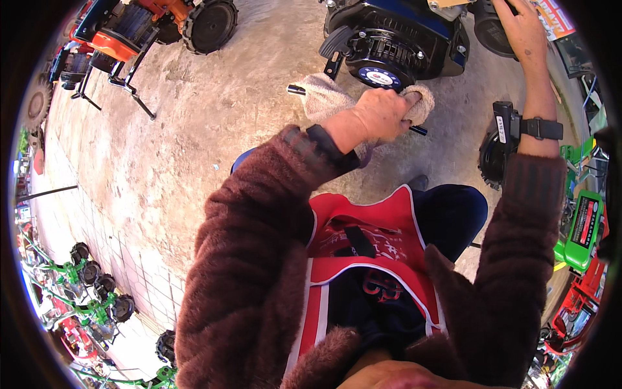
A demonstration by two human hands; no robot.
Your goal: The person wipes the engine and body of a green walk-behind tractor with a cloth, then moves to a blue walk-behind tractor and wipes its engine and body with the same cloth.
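Note:
Before me stands a small black engine (388, 48) with a finned recoil-starter cover and a round printed badge (379, 76). My left hand (381, 109) is closed on a beige terry cloth (330, 97) just below that badge. A dark metal bar (295, 90) shows at the cloth's left end, and a bar end (418, 130) shows beneath my hand. At the upper right, my right hand (525, 36) reaches to a round black part (493, 31) beside the engine. Its fingertips run to the frame's top edge, so their grip is unclear.
An orange tiller (114, 46) with lugged wheels stands at the upper left on the concrete floor (160, 97). A lugged wheel (492, 153) is near my right wrist. Green machines (580, 233) line the right, with more green machinery (97, 296) at the lower left.

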